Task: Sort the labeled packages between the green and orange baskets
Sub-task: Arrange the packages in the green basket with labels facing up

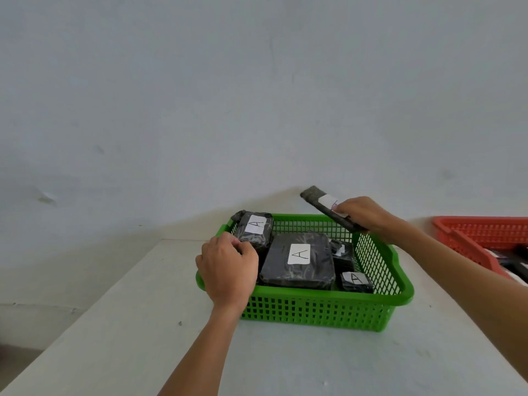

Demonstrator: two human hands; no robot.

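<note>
Left hand (227, 271) over the near-left corner of the green basket (320, 311), fingers curled at the lower edge of a black package labeled A (254, 228) propped on the left rim; whether it truly grips, cannot tell. Inside the basket lie a large A package (298, 260) and a small A package (355, 281). Right hand (364, 214) pinches a flat black package (325, 208) above the far rim, label partly covered; orange basket (471, 234) at far right.

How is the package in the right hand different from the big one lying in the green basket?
The held package is thin, tilted and in the air above the basket's far rim; the big package is thick and lies flat inside. The big one's label clearly reads A; the held one's is partly covered by fingers. Both are dark-wrapped with white labels.
</note>
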